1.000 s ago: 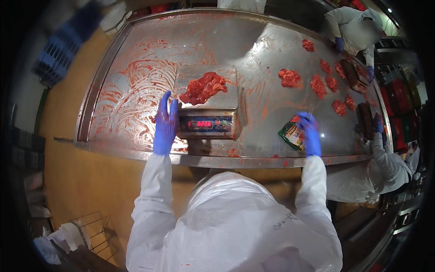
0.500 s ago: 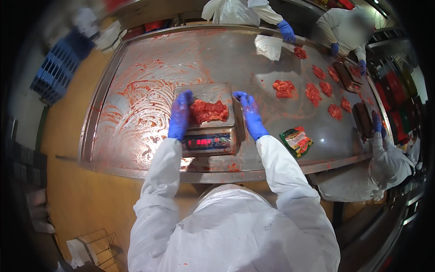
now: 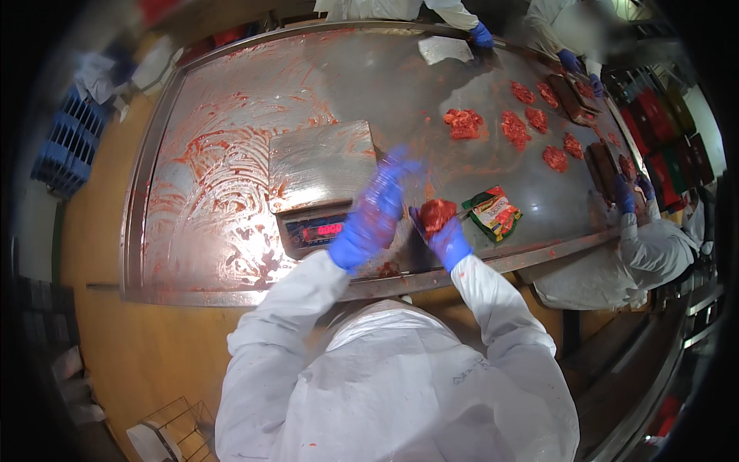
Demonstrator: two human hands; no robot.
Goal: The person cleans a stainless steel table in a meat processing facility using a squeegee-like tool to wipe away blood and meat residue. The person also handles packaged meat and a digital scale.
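Note:
My left hand [image 3: 373,212], in a blue glove, is smeared by motion at the right edge of the scale [image 3: 323,158], whose platform is bare and whose red display is lit. My right hand [image 3: 448,245], also gloved, is closed around a lump of raw red meat [image 3: 436,213] just right of the scale. Beside it lies a green, red and yellow packet [image 3: 496,213]. Further right, several portions of raw meat [image 3: 514,129] lie spread on the smeared steel table [image 3: 223,92].
Co-workers in white stand along the far side [image 3: 392,9], at the upper right [image 3: 550,27] and at the right [image 3: 654,254], some with blue-gloved hands at dark blocks [image 3: 600,169]. A white sheet [image 3: 444,49] lies at the far edge. Blue crates [image 3: 69,138] stand left.
The meat has been lifted off the scale and is now in my right hand, lower and further right. My left hand has moved right. Earlier, my right hand let go of the green packet.

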